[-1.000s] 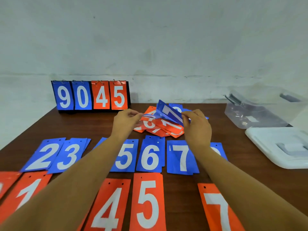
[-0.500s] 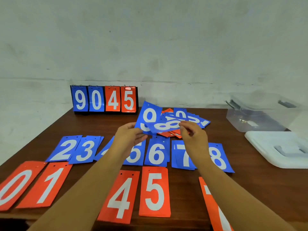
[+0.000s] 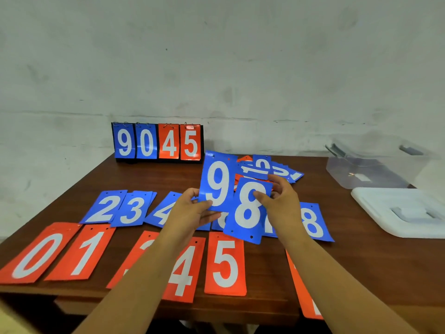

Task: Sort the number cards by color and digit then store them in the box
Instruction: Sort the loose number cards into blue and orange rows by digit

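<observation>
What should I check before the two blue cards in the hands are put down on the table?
1. Left hand grips blue 9 card: ok.
2. Right hand grips blue 8 card: ok.
3. A blue 8 pile already lies at the right end of the blue row: ok.
4. A blue 9 pile on the table: cannot tell, none visible.
5. Unsorted heap remains behind the hands: not ok, sorting is unfinished.
6. Clear box is open, white lid beside it: ok.
</observation>
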Tool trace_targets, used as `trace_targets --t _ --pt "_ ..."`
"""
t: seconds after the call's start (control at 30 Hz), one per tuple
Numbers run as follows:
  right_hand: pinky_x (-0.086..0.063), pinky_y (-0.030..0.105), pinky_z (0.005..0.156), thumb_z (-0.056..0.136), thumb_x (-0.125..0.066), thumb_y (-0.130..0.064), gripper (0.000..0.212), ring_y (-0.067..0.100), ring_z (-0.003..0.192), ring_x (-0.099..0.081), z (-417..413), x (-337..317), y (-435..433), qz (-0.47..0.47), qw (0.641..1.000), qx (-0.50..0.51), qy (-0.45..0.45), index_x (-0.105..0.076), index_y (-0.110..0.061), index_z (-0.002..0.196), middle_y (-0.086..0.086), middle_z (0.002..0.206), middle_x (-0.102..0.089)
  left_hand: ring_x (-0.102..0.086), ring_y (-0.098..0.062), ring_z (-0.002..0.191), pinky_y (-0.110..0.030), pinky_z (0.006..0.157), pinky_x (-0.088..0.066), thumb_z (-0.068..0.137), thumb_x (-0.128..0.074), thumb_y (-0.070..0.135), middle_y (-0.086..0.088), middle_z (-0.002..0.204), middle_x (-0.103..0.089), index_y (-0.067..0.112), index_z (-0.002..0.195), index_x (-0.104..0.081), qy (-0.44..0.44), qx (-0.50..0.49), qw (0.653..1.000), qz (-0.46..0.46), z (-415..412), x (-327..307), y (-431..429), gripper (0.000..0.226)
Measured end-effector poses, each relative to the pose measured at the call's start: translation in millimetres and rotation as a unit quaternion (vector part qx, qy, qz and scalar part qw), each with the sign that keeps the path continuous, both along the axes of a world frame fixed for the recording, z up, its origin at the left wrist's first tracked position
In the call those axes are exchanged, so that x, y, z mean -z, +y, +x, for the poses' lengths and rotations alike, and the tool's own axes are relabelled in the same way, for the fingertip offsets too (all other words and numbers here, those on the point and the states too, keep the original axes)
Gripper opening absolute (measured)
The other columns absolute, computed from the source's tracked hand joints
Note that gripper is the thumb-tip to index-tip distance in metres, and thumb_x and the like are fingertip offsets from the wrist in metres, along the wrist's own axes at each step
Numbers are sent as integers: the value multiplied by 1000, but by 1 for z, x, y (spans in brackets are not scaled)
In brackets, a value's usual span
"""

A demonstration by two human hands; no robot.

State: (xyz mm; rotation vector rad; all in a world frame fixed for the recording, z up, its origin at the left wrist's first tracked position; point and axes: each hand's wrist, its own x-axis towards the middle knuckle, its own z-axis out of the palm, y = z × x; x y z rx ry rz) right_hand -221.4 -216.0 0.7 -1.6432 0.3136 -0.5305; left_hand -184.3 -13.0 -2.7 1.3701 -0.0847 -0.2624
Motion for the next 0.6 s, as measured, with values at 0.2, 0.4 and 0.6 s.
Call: trace_targets --t 0.2,0.4,0.6 --pt "-61 45 74 86 -72 -12 23 17 87 -73 -8 -15 0 104 994 -14 6 -63 -25 102 10 102 -71 -73 -24 95 -38 74 -60 92 -63 8 -9 110 -72 14 110 -61 -2 -48 998 29 -6 3 2 19" --pt "-59 36 70 88 -68 -3 31 19 90 -68 -7 -21 1 301 952 61 4 -51 -9 114 9 110 -62 -72 -30 97 -46 90 -57 97 -56 13 -13 109 -73 6 119 -56 7 33 998 -57 -18 -6 -11 23" --pt "-60 34 64 83 -74 -7 44 19 92 -67 -19 -9 23 213 973 34 81 -47 -20 114 6 109 -59 -73 -25 95 -36 73 -62 92 -64 11 -11 111 -72 8 114 -58 -27 -20 998 -53 -21 1 -18 23"
